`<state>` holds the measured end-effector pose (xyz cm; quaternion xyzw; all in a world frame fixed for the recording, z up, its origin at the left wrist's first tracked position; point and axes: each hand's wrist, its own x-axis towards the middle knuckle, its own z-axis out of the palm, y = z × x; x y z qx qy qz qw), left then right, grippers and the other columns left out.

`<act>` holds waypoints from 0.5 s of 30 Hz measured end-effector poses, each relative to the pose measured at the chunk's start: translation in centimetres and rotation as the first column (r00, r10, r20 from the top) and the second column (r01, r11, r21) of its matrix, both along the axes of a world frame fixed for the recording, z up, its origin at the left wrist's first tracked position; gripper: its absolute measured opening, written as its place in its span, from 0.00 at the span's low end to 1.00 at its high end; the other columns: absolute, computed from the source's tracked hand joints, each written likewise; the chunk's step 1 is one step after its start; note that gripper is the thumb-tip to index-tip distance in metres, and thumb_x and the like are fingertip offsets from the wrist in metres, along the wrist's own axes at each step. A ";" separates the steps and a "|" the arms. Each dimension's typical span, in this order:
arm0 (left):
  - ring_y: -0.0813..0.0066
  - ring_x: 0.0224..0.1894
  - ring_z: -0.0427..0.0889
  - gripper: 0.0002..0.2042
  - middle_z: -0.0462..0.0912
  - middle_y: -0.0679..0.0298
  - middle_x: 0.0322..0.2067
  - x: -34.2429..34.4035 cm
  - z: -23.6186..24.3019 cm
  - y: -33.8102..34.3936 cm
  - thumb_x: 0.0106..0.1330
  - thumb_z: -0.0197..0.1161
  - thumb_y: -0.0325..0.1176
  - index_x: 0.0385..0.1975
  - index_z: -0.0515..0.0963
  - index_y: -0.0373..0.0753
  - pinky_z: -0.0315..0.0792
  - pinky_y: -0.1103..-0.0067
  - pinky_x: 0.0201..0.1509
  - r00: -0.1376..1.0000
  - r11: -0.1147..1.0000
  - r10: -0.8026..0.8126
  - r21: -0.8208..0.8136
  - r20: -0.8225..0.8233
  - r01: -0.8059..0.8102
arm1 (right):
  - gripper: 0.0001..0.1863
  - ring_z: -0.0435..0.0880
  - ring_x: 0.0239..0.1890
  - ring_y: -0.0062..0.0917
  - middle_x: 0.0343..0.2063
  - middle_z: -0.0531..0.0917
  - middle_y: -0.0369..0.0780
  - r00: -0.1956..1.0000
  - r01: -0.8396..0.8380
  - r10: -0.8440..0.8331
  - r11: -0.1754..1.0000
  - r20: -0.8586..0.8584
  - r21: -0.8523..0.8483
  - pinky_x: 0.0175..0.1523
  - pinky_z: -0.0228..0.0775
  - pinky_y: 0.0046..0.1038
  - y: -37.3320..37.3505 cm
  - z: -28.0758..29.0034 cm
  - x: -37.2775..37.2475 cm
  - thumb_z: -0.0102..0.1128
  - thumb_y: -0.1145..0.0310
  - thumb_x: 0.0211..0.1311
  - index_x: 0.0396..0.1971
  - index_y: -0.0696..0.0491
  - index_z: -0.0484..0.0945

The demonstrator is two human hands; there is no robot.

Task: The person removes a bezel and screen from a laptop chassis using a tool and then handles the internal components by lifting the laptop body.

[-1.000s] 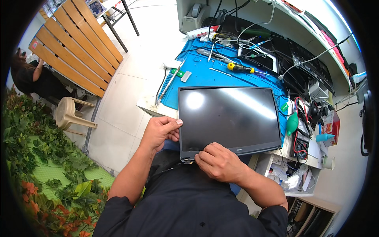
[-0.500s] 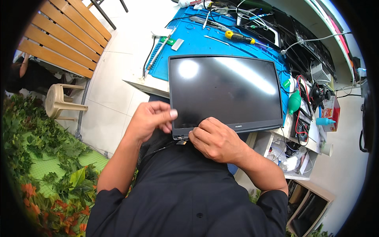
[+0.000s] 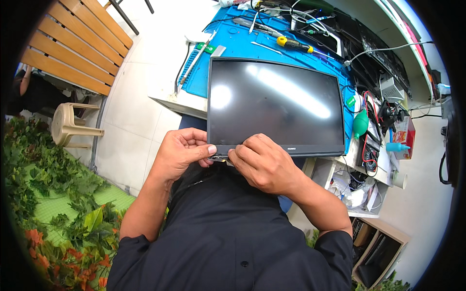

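Observation:
A dark laptop screen (image 3: 276,109) with a thin black frame lies tilted, partly over the blue work mat and partly over the table's near edge. Its lower left corner, where a small hinge (image 3: 219,157) shows, sits between my hands. My left hand (image 3: 182,151) pinches that corner, thumb on the front and fingers curled behind. Beside it, my right hand (image 3: 262,162) is closed on the lower bezel, fingertips bent around the edge. What lies behind the screen under my fingers is hidden.
On the blue mat (image 3: 233,41) lie a yellow-black screwdriver (image 3: 293,44), tweezers and cables. A green air blower (image 3: 360,124), a multimeter (image 3: 371,157) and a light blue bottle (image 3: 397,147) stand at the right. An open drawer (image 3: 364,213) is below. A beige stool (image 3: 73,123) stands left.
My left hand has come in to grip the screen's lower left corner. The screen's upper edge has risen in the picture, and its reflections have shifted. My right hand stays on the lower bezel.

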<state>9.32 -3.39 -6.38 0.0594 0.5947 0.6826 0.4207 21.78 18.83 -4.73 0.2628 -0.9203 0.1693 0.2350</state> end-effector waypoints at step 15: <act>0.70 0.41 0.81 0.21 0.83 0.62 0.39 -0.6 0.3 -1.1 0.48 0.86 0.27 0.44 0.87 0.39 0.76 0.74 0.44 0.260 0.992 -0.041 -0.008 -0.965 0.129 | 0.15 0.78 0.39 0.29 0.35 0.78 0.38 0.999 0.026 -0.024 0.994 -0.023 0.107 0.45 0.72 0.31 -0.4 -0.9 -0.2 0.65 0.70 0.55 0.41 0.61 0.85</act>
